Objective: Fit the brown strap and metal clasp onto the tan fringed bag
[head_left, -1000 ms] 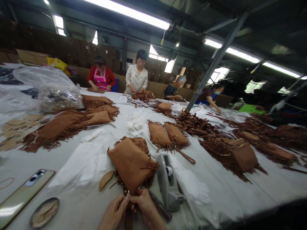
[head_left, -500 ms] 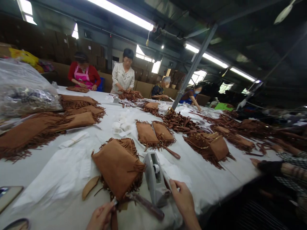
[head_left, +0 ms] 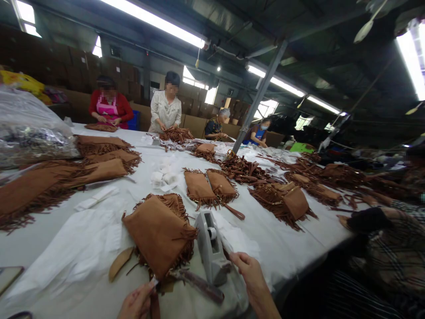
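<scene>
L hand (head_left: 137, 302) pinches bright bit (head_left: 154, 280) @ bag (head_left: 157, 235), R hand (head_left: 250, 277) curled nr dispenser (head_left: 210, 252) & table edge (head_left: 307, 259), hold unclear.

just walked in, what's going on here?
Someone is handling a fringed brown bag on a table. Their left hand pinches a small pale piece at its near corner; their right hand is beside the grey tape dispenser, its grip unclear. Co-workers stand or sit across the table.

LT: dim o/all | src: ceiling tubes (head_left: 152, 19) + bkgd windows (head_left: 211, 95) | glare: plastic bag (head_left: 36, 141) | R edge blurry
</scene>
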Demonstrator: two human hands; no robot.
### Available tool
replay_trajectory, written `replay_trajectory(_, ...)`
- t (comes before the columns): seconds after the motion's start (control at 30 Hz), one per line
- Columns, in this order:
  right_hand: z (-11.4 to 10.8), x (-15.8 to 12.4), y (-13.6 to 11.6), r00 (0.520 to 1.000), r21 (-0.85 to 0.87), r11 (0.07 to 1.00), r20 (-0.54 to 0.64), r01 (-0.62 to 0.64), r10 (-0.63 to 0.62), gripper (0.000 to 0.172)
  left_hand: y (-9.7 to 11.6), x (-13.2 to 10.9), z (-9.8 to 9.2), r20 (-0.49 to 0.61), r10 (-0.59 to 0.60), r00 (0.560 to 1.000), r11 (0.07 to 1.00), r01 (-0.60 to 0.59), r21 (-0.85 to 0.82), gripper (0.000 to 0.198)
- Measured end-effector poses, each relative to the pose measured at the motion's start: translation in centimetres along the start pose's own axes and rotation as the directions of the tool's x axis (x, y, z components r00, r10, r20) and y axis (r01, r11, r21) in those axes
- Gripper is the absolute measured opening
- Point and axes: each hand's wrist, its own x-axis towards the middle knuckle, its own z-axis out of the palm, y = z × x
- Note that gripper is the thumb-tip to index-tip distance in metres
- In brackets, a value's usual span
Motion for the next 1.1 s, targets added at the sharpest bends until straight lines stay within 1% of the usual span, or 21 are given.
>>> replay_trajectory(0.07,-0.5,-1.2,0.0,0.999,0.006,0.999,-0.026,0.038,-0.038,0.04,0.2,0.0,-0.2,-0.001,-0.031,1.0,1.0,0.031,0.003,0.066)
replay_trajectory(0.1,-0.5,-1.8,0.3,0.999,0.006,0.999,-0.012,0.035,-0.035,0.039,0.3,0.0,-0.3,0.002,-0.04,0.999,0.999,0.04,-0.003,0.065)
replay_trajectory(0.23,0.6,-2.9,2.3,0.992,0.011,0.997,0.106,-0.076,0.074,0.041,0.4,0.0,-0.5,0.071,-0.053,0.996,0.998,0.055,-0.035,0.063)
replay_trajectory(0.3,1.2,-2.9,3.6,0.989,-0.032,0.996,0.118,-0.084,0.087,0.041,0.7,-0.1,-0.5,0.087,-0.077,0.993,0.995,0.081,-0.05,0.064)
replay_trajectory(0.37,1.3,-2.9,4.8,0.999,-0.169,0.985,0.035,-0.019,0.025,0.038,1.2,-0.5,-0.3,0.083,-0.11,0.991,0.991,0.115,-0.066,0.066)
replay_trajectory(0.43,1.0,-3.2,5.6,0.997,-0.34,0.94,-0.059,0.022,-0.045,0.035,2.0,-1.0,0.0,0.069,-0.125,0.99,0.989,0.13,-0.076,0.068)
replay_trajectory(0.47,0.7,-3.4,5.8,0.995,-0.394,0.919,-0.08,0.024,-0.06,0.035,2.4,-1.4,0.2,0.067,-0.118,0.991,0.99,0.123,-0.068,0.067)
replay_trajectory(0.53,0.6,-4.0,5.6,0.997,-0.416,0.909,-0.059,0.019,-0.047,0.036,3.1,-2.0,0.5,0.069,-0.074,0.995,0.997,0.075,-0.008,0.063)
replay_trajectory(0.6,1.3,-4.6,4.2,0.997,-0.381,0.922,0.042,0.071,-0.059,0.037,3.5,-2.3,0.8,0.07,0.003,0.998,0.994,-0.011,0.111,0.058)
replay_trajectory(0.63,2.2,-4.8,3.1,0.99,-0.354,0.927,0.112,0.119,-0.084,0.036,3.7,-2.3,0.8,0.073,0.073,0.995,0.98,-0.085,0.181,0.056)
replay_trajectory(0.67,3.2,-5.1,1.9,0.973,-0.323,0.931,0.206,0.17,-0.106,0.035,3.7,-2.3,0.7,0.076,0.161,0.984,0.952,-0.175,0.252,0.054)
replay_trajectory(0.73,6.1,-5.6,-0.6,0.916,-0.236,0.94,0.374,0.245,-0.145,0.033,3.6,-2.2,0.5,0.084,0.35,0.933,0.849,-0.354,0.392,0.051)
replay_trajectory(0.77,7.7,-5.8,-1.7,0.879,-0.185,0.947,0.451,0.263,-0.156,0.033,3.5,-2.2,0.4,0.09,0.426,0.9,0.784,-0.417,0.46,0.049)
replay_trajectory(0.8,9.3,-5.9,-2.6,0.843,-0.136,0.952,0.51,0.274,-0.169,0.032,3.4,-2.3,0.3,0.094,0.478,0.874,0.724,-0.452,0.521,0.046)
replay_trajectory(0.87,12.3,-6.1,-3.5,0.784,-0.064,0.958,0.592,0.28,-0.189,0.031,3.0,-2.4,0.1,0.09,0.519,0.85,0.636,-0.455,0.624,0.042)
replay_trajectory(0.93,14.7,-5.9,-3.6,0.756,-0.044,0.957,0.624,0.286,-0.197,0.03,2.7,-2.6,-0.1,0.094,0.539,0.837,0.573,-0.446,0.688,0.037)
replay_trajectory(1.0,16.4,-5.5,-3.1,0.753,-0.07,0.952,0.629,0.3,-0.191,0.029,2.3,-2.7,-0.2,0.091,0.56,0.823,0.522,-0.436,0.733,0.032)
replay_trajectory(1.1,17.7,-4.9,-2.4,0.766,-0.128,0.938,0.617,0.322,-0.179,0.03,2.0,-2.6,-0.6,0.081,0.591,0.803,0.469,-0.423,0.775,0.03)
